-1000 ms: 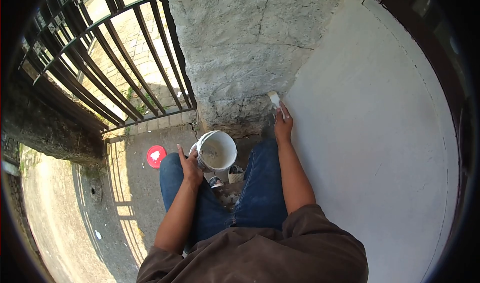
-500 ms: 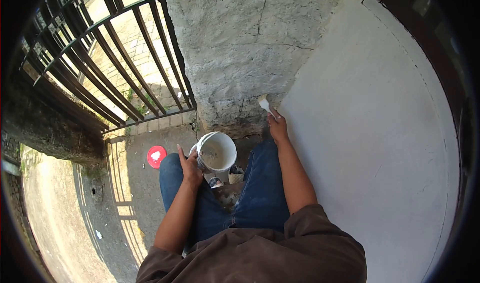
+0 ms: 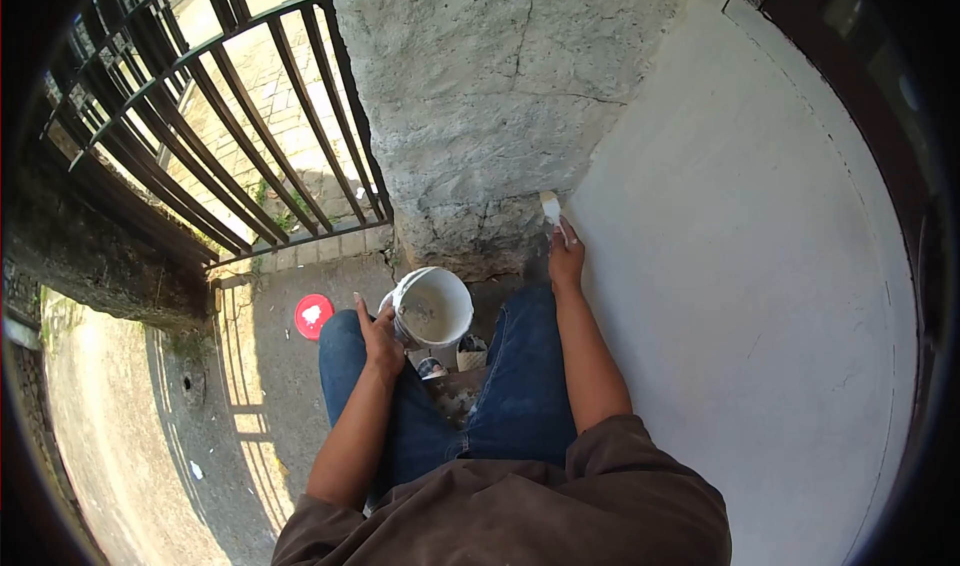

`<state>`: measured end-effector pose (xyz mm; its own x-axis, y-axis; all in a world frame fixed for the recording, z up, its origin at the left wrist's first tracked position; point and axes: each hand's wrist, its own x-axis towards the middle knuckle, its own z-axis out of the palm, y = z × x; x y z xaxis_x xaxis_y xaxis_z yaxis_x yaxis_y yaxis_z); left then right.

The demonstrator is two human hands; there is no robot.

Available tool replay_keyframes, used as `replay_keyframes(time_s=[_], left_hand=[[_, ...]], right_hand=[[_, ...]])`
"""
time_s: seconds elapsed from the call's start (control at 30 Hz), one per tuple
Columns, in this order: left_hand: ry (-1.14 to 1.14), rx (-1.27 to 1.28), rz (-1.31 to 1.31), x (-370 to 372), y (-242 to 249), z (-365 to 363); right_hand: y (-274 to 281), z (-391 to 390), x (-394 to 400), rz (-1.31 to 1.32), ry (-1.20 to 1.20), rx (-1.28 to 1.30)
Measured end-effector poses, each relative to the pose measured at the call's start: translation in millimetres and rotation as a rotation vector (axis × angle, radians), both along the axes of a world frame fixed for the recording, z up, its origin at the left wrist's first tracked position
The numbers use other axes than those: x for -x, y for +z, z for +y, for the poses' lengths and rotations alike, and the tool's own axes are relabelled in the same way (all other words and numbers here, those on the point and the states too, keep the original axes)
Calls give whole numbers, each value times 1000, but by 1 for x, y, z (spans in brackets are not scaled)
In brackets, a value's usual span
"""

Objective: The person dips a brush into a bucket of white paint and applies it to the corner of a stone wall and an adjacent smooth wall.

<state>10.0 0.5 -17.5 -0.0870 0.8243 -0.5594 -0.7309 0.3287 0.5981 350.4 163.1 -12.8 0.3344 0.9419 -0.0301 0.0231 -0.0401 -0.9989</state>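
Note:
A white paint bucket, tilted slightly, is between my knees with some pale paint on its inside. My left hand grips the bucket's left side, its thumb hidden from this angle and a finger pointing up. In my right hand is a paintbrush with a white handle, held upright. The bristles are at the low part of the rough, cracked wall, close to the corner where it meets the smooth white wall. Bare dark patches show along the rough wall's base.
A red lid with a white blotch lies on the concrete floor left of my knee. Beyond it, a dark metal gate stands against the rough wall. A dark frame edges the smooth wall at the right.
My right hand and the brush have shifted a little to the right along the wall's base, toward the corner. My left hand and the bucket have barely moved.

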Motion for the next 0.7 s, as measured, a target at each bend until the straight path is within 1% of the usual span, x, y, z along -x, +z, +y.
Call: replay_keyframes(time_s=[0.03, 0.07, 0.13, 0.17, 0.23, 0.33, 0.43, 0.47, 0.53, 0.57, 0.63, 0.7], left_hand=[[-6, 9, -1, 0, 1, 0], [-6, 7, -4, -1, 3, 0], [-19, 8, 12, -2, 7, -1], [-17, 8, 12, -2, 5, -1], [-9, 17, -8, 2, -4, 0], [-22, -37, -35, 3, -11, 1], [-27, -26, 4, 0, 0, -1], [-28, -28, 3, 2, -4, 0], [-64, -61, -81, 6, -18, 1], [-65, -66, -85, 5, -17, 1], [-49, -37, -72, 5, -15, 1], [-56, -42, -51, 6, -16, 1]], right_hand=[[-4, 2, 1, -165, 24, -27], [-11, 6, 0, -167, 24, -28], [-24, 12, 0, -388, 91, -39], [-14, 8, 3, -388, 93, -40], [17, -5, 11, -317, -17, -149], [16, -5, 10, -354, -27, -123], [13, -4, 9, -393, -17, -143], [6, -2, 8, -395, -18, -145], [-17, 7, 2, -403, 76, -44], [-21, 10, 0, -407, 74, -48], [-31, 16, -1, -417, 147, 65], [-33, 16, 0, -380, 138, 41]])
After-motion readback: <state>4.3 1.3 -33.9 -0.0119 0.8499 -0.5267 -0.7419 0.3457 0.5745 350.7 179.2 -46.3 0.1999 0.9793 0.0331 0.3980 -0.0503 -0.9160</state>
